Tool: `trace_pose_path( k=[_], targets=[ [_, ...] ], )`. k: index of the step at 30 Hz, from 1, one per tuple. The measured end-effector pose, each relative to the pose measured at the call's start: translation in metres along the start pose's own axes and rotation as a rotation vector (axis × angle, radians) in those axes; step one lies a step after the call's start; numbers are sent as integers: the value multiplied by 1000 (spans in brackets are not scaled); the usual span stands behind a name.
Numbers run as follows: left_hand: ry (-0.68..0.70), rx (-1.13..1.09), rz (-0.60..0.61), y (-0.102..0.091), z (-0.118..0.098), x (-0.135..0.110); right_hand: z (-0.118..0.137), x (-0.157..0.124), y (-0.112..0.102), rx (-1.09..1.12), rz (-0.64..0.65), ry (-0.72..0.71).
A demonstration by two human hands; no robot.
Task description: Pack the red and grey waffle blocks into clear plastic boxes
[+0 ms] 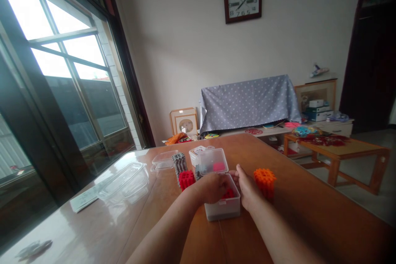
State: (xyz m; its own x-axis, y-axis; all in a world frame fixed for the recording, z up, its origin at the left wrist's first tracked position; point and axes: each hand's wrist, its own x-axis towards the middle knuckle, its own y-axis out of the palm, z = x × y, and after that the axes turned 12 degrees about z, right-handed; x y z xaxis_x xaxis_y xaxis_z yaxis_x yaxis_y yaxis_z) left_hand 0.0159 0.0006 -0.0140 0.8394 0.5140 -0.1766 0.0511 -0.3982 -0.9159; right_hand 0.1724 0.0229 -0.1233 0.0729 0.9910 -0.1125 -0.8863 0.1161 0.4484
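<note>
"Plastic box (222, 213) first; where is it, going by the hands?"

"Between and just below them; it stands on the brown table (163, 231), its open mouth under the left hand (213, 187), its right wall just beside the right hand (246, 187); red pieces (228, 194) lie inside, next to the left hand's fingers."

"And the hands, are they holding anything?"

"Left one bends down into the box, fingers curled and mostly hidden; I cannot tell whether it grips a piece; right one is on edge at the rim, thumb up, fingers bent toward the box; whether they pinch something small, I cannot tell either."

"What stands close around them?"

"Left of the left hand, a red stack (187, 179) of ridged pieces, with a grey stack (179, 161) just beyond; right of the right hand, an orange stack (265, 176), upright; beyond both hands, the box's lid (213, 157), swung up, and a white box (194, 156) behind it."

"Farther off?"

"Well left of the left hand, see-through containers (123, 181) and a pale sheet (83, 201); past the table, ahead of both hands, a polka-dot cloth (250, 103); ahead and right of the right hand, a low wooden table (368, 150); high beyond both, a wall clock (243, 2)."
</note>
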Motion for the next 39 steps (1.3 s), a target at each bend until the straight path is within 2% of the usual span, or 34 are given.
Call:
trace_pose_path(
  k=[4, 15, 18, 22, 24, 35, 39],
  targets=[
    [3, -28, 22, 1, -3, 6, 4, -1, 2, 69, -5, 75],
    [10, -50, -16, 4, -1, 8, 5, 0, 1, 47, 4, 103],
    [-34, -6, -45, 5, -1, 5, 5, 0, 1, 44, -5, 104],
    [-210, 126, -117, 5, -2, 1, 5, -1, 1, 16, -23, 88],
    [-246, 155, -130, 5, -3, -1, 4, -2, 1, 7, -36, 80],
    [-239, 147, -132, 6, -11, 0, 5, -2, 1, 15, -31, 109],
    [-257, 98, -198, 5, -12, -10, 5, -2, 1, -31, -42, 99]
  ],
)
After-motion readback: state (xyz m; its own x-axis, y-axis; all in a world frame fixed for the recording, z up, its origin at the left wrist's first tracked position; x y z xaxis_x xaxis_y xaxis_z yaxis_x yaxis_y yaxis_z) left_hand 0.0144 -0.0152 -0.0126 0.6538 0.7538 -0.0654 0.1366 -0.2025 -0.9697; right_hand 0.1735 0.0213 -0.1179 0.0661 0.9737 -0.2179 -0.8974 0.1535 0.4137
